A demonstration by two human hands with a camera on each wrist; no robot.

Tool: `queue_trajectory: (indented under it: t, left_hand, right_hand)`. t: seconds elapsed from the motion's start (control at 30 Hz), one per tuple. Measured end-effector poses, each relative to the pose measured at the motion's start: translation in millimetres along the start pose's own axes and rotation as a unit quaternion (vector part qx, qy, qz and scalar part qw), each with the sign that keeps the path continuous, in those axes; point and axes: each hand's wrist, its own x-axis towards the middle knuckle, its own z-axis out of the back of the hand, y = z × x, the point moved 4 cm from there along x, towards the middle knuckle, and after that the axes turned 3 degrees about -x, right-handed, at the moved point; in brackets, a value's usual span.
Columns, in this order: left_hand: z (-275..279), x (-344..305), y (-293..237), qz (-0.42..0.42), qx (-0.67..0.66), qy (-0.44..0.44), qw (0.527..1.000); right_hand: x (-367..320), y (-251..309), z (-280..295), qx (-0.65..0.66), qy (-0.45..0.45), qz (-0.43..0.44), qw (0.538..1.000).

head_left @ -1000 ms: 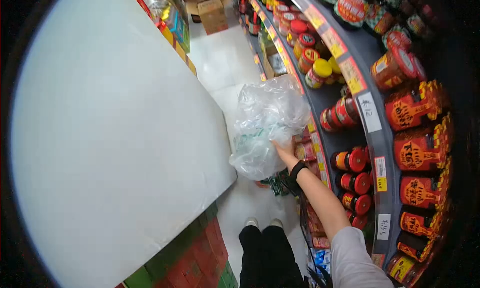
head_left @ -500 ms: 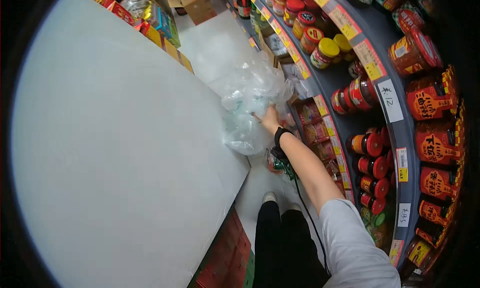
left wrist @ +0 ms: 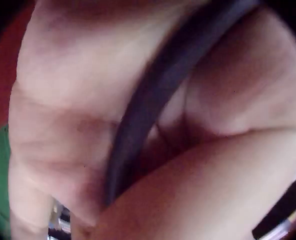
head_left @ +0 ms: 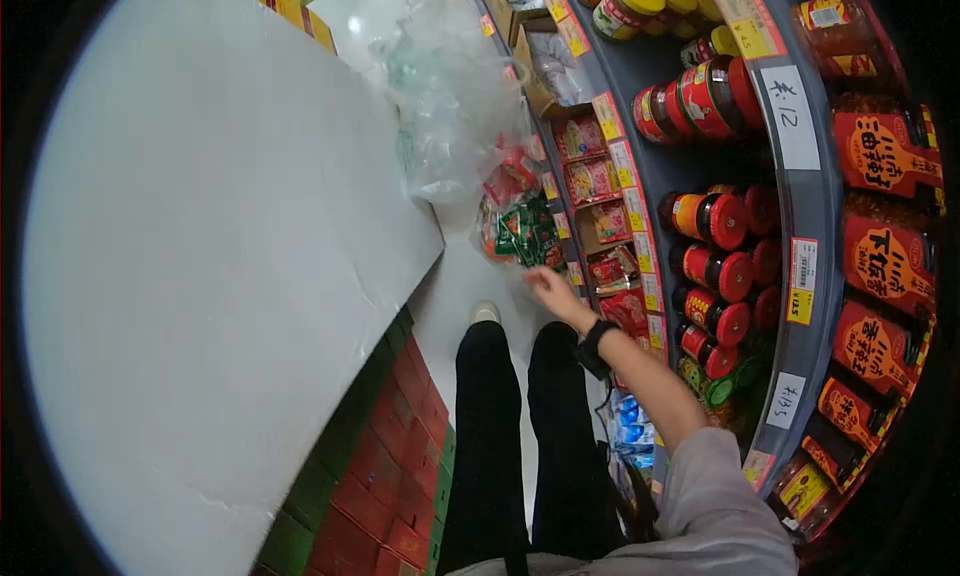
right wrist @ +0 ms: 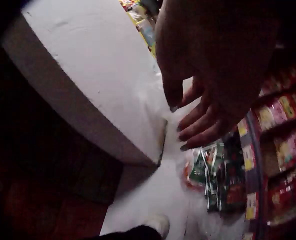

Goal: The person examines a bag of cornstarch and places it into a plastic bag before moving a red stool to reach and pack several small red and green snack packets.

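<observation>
In the head view my right hand [head_left: 555,291] is over the aisle, holding nothing, its fingers loosely bent. A crumpled clear plastic bag [head_left: 445,106], blurred, with faint green print, shows farther along the aisle, apart from the fingers. Near the fingertips, green packets [head_left: 530,231] in clear wrapping lie at the foot of the shelf. The right wrist view has the same hand [right wrist: 208,95] above those packets, fingers slightly spread. My left hand [left wrist: 73,105] appears only in its wrist view, palm showing. A dark strap [left wrist: 148,100] crosses the palm and passes behind the thumb; the fingertips are out of frame.
A large white surface [head_left: 220,256] fills the left side, above stacked red and green boxes [head_left: 380,476]. On the right, curved shelving [head_left: 805,216] carries sauce jars [head_left: 715,271] and red packages [head_left: 880,246], with small packets [head_left: 595,181] lower down. My legs [head_left: 490,416] stand between.
The right hand gripped the plastic bag and carried it along the aisle; now it has let go and drawn back toward my body. The green packets below have come into fuller view.
</observation>
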Motion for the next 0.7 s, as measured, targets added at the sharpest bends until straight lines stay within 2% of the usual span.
queue_trajectory:
  t: [0.03,0.07,0.13,0.17,0.23,0.27,0.3,0.33,0.37,0.4,0.43,0.47,0.5,0.57,0.6,0.67,0.7]
  left_hand:
    - [-4.7,-3.8,-8.2,0.004,0.011,0.005,1.0]
    - [-11.2,-6.7,-17.6,0.008,0.021,0.009,1.0]
    - [-27.1,-14.3,-35.6,0.015,0.043,0.025,0.999]
    - [-33.7,-12.3,-45.1,0.017,0.053,0.027,0.998]
    - [-46.8,-3.8,-63.3,0.021,0.074,0.033,0.997]
    - [-54.5,-5.2,-68.4,0.024,0.087,0.043,0.995]
    - [-56.5,-9.3,-74.6,0.028,0.104,0.053,0.993]
    - [-55.8,12.6,-83.0,0.041,0.11,0.004,0.993]
    - [-46.5,31.5,-100.6,0.001,0.147,-0.026,0.989]
    - [-59.0,50.8,-100.9,-0.025,0.12,-0.117,0.986]
    - [-45.5,60.1,-120.7,-0.123,0.166,-0.206,0.957]
    - [-40.8,70.9,-127.8,-0.148,0.115,-0.228,0.955]
    - [-45.2,83.8,-122.5,-0.147,0.138,-0.198,0.959]
    - [-69.4,108.9,-83.3,-0.155,0.119,-0.276,0.941]
    - [-76.4,113.2,-78.6,-0.16,0.122,-0.276,0.94]
    - [-75.2,119.9,-69.0,-0.082,0.154,-0.233,0.957]
    - [-74.1,129.1,-79.8,-0.065,0.101,-0.216,0.969]
  right_hand:
    - [-23.8,-15.0,-0.6,0.008,0.025,-0.041,0.999]
    - [-39.2,-31.3,0.6,0.005,0.033,-0.039,0.999]
    - [-72.6,-66.8,3.0,0.117,0.012,-0.1,0.988]
    - [-82.6,-76.9,4.8,0.113,0.018,-0.098,0.989]
    - [-96.4,-90.3,14.7,0.137,-0.026,-0.153,0.978]
    - [-104.6,-84.1,21.4,0.123,-0.024,-0.22,0.967]
    - [-108.0,-83.7,23.3,0.125,-0.019,-0.225,0.966]
    - [-113.4,-84.9,26.6,0.131,-0.041,-0.211,0.968]
    - [-120.5,-86.6,29.8,0.136,-0.063,-0.197,0.969]
    - [-126.1,-94.2,29.4,0.141,-0.082,-0.16,0.973]
    - [-129.3,-89.0,30.8,0.141,-0.083,-0.16,0.974]
    - [-136.2,-81.0,32.9,0.141,-0.079,-0.179,0.971]
    - [-143.1,-72.2,33.1,0.142,-0.076,-0.197,0.967]
    - [-152.6,-62.9,32.1,0.155,-0.082,-0.205,0.963]
    - [-160.2,-60.0,29.4,0.169,-0.086,-0.215,0.958]
    - [-172.6,-52.8,26.7,0.166,-0.092,-0.217,0.958]
    - [-174.7,-50.1,23.2,0.164,-0.095,-0.216,0.958]
